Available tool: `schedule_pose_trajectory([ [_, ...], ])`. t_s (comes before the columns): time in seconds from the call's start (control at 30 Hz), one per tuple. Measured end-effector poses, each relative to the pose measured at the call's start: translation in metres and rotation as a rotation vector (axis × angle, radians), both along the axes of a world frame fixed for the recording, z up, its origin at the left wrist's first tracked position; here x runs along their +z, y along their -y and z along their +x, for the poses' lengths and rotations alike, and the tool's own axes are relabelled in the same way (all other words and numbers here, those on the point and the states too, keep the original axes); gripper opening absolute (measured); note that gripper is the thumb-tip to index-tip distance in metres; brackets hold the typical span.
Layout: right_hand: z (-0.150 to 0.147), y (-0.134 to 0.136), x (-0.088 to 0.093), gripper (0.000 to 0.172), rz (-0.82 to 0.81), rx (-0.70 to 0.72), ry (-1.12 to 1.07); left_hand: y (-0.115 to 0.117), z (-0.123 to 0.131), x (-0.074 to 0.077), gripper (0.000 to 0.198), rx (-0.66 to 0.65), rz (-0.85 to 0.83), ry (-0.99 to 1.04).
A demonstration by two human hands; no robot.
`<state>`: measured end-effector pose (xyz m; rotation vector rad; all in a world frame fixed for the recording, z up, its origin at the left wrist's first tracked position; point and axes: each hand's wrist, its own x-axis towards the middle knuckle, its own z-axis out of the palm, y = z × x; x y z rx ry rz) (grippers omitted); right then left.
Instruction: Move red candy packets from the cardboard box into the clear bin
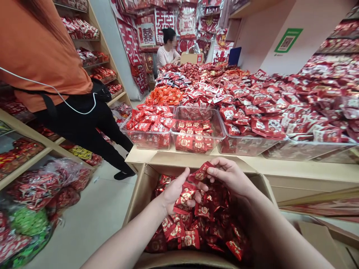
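My left hand [174,190], palm up over an open cardboard box [136,201], has its fingers curled round a red candy packet [185,196] with gold print. Between thumb and fingers of my right hand [228,173] is another red packet [202,172], held just above the left palm. Many loose packets [189,239] of the same red and gold kind lie in the box below. Behind the box, a clear plastic bin [198,140] on the shelf is partly filled with similar packets, set in rows.
Heaped clear bins [252,145] line the wooden counter to the right. At left stands a person in an orange top [47,56], beside shelves and bagged sweets [45,183] on the floor. Another person [166,52] sits at the back. Flattened cardboard [316,239] lies at lower right.
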<state>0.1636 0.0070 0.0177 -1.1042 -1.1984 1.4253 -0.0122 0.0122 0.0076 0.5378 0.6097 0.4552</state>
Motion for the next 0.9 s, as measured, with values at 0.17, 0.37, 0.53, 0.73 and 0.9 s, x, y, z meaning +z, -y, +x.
schedule_pose_trajectory([
  [0.17, -0.005, 0.004, -0.003, 0.026, -0.098, 0.0, -0.21, 0.0, 0.005, -0.004, 0.031, 0.356, 0.266, -0.214],
  [0.37, -0.012, 0.003, -0.009, 0.021, -0.151, -0.051, -0.173, 0.0, 0.007, -0.007, 0.03, 0.526, 0.546, -0.407],
  [0.53, -0.009, 0.004, -0.016, 0.021, -0.052, -0.067, 0.046, 0.004, 0.008, -0.006, 0.025, 0.407, 0.554, -0.432],
  [0.73, -0.003, -0.003, 0.008, 0.021, 0.139, -0.047, 0.269, 0.004, 0.006, -0.005, 0.021, 0.395, 0.515, -0.356],
  [0.9, 0.025, -0.06, 0.069, 0.014, 0.505, -0.353, 0.646, 0.003, 0.002, -0.009, 0.022, 0.389, 0.477, -0.374],
])
